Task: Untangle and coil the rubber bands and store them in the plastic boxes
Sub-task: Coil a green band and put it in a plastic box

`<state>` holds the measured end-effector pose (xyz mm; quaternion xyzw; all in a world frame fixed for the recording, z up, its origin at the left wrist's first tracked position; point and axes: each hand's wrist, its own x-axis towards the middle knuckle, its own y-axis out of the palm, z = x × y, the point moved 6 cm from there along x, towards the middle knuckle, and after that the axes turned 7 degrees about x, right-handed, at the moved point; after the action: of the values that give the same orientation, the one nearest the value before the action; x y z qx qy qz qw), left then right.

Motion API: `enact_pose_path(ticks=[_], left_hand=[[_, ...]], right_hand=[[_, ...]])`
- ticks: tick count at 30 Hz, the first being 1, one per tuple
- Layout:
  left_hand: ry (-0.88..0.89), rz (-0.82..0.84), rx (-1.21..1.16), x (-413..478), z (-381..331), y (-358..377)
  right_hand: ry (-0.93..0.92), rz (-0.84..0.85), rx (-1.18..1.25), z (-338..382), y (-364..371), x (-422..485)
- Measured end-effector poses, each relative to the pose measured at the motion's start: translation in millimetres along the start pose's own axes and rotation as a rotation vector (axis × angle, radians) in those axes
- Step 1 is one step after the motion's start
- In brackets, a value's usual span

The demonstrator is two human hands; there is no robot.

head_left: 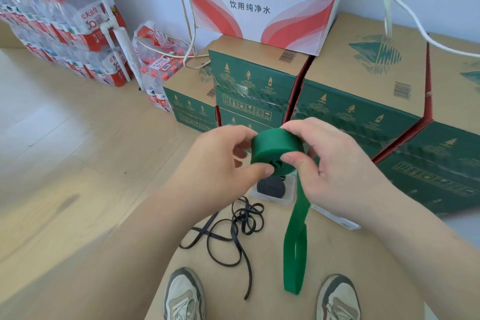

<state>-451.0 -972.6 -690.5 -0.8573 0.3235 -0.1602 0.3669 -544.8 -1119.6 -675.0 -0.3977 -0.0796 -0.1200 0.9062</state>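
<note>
Sitting between left hand (220, 161) and right hand (340, 166): green band coil (275, 147)

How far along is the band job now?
Done: one black coil lies in a clear box. In hand: the left hand and right hand grip the green band, mostly rolled, its tail hanging loose. Left: finish that roll and store it, then untangle the thin black band on the floor.

Coiled band (271, 187) in box (290, 191), tangle (242, 216) beside
</note>
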Motion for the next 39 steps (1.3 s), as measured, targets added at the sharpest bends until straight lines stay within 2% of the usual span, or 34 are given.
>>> enact_pose_path(ticks=[2,4,6,8,10,12,14,16,20,23,26,28,31,33,35,39], left_hand=[[0.088,-0.066,0.186,-1,-10,0],[0.171,-0.047,0.266,-1,-20,4],[0.192,-0.048,0.287,0,-24,5],[0.166,-0.083,0.225,2,-21,1],[0.075,-0.084,0.096,4,-14,-4],[-0.03,-0.076,-0.067,5,-5,-9],[-0.069,-0.078,-0.199,3,-1,-15],[-0.072,-0.077,-0.3,2,-1,-19],[-0.071,-0.055,-0.398,3,0,-17],[-0.062,-0.012,-0.294,4,0,-12],[0.034,-0.087,0.192,2,-7,-7],[0.133,-0.143,0.412,0,-20,-2],[0.146,-0.078,0.503,0,-31,11],[0.11,-0.038,0.495,2,-31,14],[0.065,-0.055,0.415,4,-23,9],[-0.112,-0.015,0.003,5,-2,-4]], right_hand=[[-0.028,0.028,-0.118,4,6,-1],[-0.054,0.061,-0.22,9,11,-2],[-0.071,0.058,-0.222,10,11,-2],[-0.029,-0.001,-0.062,5,4,0],[0.131,-0.048,0.132,-9,-7,2],[0.297,0.022,0.311,-24,-7,1],[0.324,0.063,0.481,-28,-4,1],[0.3,0.022,0.579,-26,-4,3],[0.299,-0.047,0.62,-26,-8,4],[0.294,-0.048,0.488,-27,-10,3],[0.201,-0.008,0.2,-22,-7,4],[0.097,0.017,0.007,-15,-1,4],[0.014,-0.001,-0.211,-6,4,2],[-0.011,-0.004,-0.261,-2,5,1],[0.01,-0.001,-0.149,-3,3,2],[0.341,0.004,0.321,-30,-7,4]])
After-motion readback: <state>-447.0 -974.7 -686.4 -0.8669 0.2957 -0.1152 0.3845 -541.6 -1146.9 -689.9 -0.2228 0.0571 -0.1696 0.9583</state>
